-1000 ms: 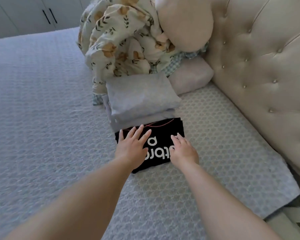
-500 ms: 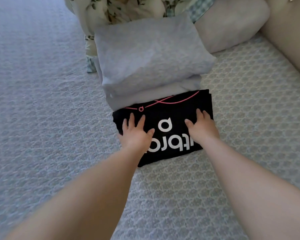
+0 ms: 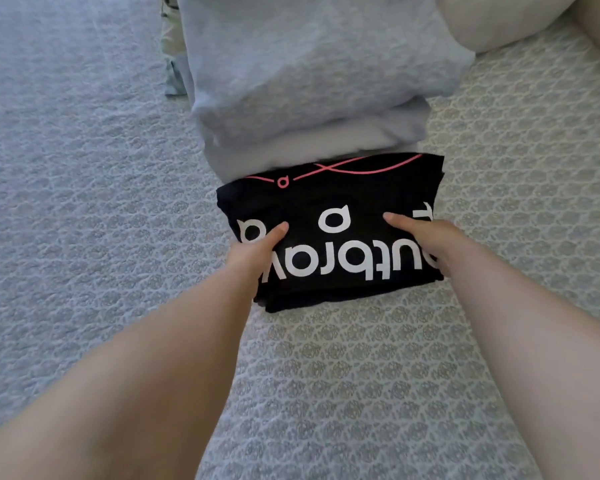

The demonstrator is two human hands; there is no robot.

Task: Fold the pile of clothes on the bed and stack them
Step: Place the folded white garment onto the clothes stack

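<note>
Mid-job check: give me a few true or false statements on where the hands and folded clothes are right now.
1. Both hands, left hand and right hand, grip the black shirt. True.
2. The black shirt sits on top of the grey stack. False: it lies on the bed cover, just in front of the stack.
3. The shirt's print is white lettering. True.
4. The shirt is spread out unfolded. False: it is folded into a compact rectangle.

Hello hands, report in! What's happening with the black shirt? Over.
Left hand and right hand both gripping the folded black T-shirt, thumbs on top. Shirt on the bedspread, against the grey folded stack. Nothing in the way.
</note>
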